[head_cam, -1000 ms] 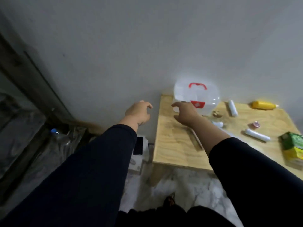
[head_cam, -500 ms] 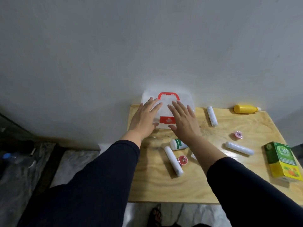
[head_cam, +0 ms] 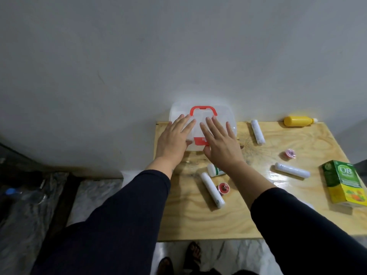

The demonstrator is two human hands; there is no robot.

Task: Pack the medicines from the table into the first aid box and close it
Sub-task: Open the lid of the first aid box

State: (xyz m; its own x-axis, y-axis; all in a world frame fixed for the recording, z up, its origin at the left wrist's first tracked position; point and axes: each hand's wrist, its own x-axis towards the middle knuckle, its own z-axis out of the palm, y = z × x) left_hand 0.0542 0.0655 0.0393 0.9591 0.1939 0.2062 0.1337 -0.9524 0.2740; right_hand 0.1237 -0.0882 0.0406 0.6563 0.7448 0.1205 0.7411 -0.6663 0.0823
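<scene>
Head view is showing the clear plastic first aid box with a red handle and red latch (head_cam: 222, 118) sitting shut at the frame's centre, at the far edge of the pale wooden table (head_cam: 198, 219). Left hand (head_cam: 172, 141) and right hand (head_cam: 220, 147) are lying flat on its lid, each grip spread wide, clasping nothing. White rolls, a yellow bottle (head_cam: 297, 121) and a green-yellow carton (head_cam: 343, 183) are lying to the right.

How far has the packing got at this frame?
Nothing packed. Both hands, left hand and right hand, lie flat on the shut first aid box. Left: open it, load the three white rolls, yellow bottle and green carton, then close.
</scene>
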